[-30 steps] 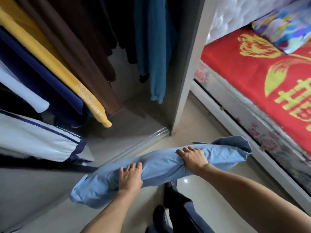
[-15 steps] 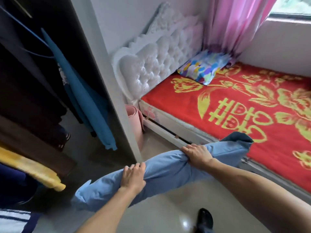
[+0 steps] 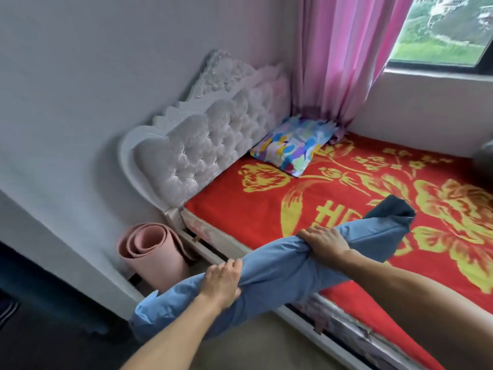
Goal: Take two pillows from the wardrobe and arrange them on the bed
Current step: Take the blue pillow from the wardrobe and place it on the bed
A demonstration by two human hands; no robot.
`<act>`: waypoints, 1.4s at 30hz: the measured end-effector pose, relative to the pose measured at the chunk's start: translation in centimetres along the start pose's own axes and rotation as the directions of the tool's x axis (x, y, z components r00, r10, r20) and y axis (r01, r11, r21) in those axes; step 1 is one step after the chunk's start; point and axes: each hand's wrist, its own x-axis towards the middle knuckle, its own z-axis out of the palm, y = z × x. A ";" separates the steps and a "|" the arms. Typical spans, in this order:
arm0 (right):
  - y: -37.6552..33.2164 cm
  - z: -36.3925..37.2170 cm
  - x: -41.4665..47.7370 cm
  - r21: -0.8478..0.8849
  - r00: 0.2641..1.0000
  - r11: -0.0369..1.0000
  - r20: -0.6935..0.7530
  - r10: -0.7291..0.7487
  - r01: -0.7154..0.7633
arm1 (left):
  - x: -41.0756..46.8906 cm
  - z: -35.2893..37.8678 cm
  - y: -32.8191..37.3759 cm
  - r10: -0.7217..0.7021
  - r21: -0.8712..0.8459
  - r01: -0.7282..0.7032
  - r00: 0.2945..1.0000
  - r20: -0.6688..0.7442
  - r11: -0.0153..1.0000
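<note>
Since the earlier frames the view has swung away from the wardrobe and its hanging clothes, so that the bed now fills most of the scene and the blue pillow has been carried over the bed's near edge. Both hands are clamped over the pillow from above: the left hand grips it nearer its lower, floor-side end, fingers curled and pressing the fabric in, while the right hand squeezes it further along, fingers wrapped round the top. The pillow is held slantwise in the air, its darker far end raised above the red bedspread with yellow flowers, its near end hanging above the floor. A multicoloured pillow already lies on the bed at the head, beside the tufted white headboard and touching the foot of the pink curtain. A rolled pink mat stands upright on the floor just beside the corner of the bed frame.
</note>
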 end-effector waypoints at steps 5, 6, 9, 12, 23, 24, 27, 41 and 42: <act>3.9 -1.4 6.0 -0.022 1.000 1.000 -0.011 -0.012 0.012 | 7.3 -1.6 -1.0 -0.001 -0.003 0.001 1.000 -0.018 1.000; 4.4 -1.5 7.3 -0.021 1.000 1.000 -0.007 -0.011 0.011 | 8.8 -1.8 -1.5 0.004 0.002 -0.004 1.000 -0.021 1.000; 5.9 -1.2 11.6 -0.017 1.000 1.000 -0.001 -0.003 0.003 | 13.8 -2.0 -3.5 0.028 0.019 -0.028 0.999 -0.022 0.999; 7.3 -0.9 17.2 -0.017 1.000 1.000 0.004 0.020 -0.020 | 19.8 -1.9 -6.3 0.053 0.023 -0.053 0.999 -0.013 0.998; 8.7 -1.3 38.4 0.004 0.985 0.986 0.040 0.168 -0.169 | 41.7 -3.1 -20.2 0.169 -0.008 -0.169 0.985 0.033 0.986; 8.9 -1.7 39.7 0.006 0.983 0.984 0.041 0.178 -0.179 | 43.2 -3.5 -21.0 0.178 -0.016 -0.178 0.984 0.026 0.984; 9.5 -2.9 43.5 0.003 0.979 0.980 0.040 0.199 -0.199 | 46.6 -4.4 -23.0 0.191 -0.037 -0.191 0.982 0.001 0.981; 10.6 -4.6 64.1 -0.114 0.995 0.989 0.028 -0.094 0.096 | 53.8 -3.5 -31.1 -0.102 -0.185 0.075 0.984 -0.143 0.980; 10.9 -4.3 65.7 -0.120 0.992 0.985 0.023 -0.123 0.125 | 54.4 -3.6 -31.2 -0.133 -0.183 0.104 0.979 -0.152 0.978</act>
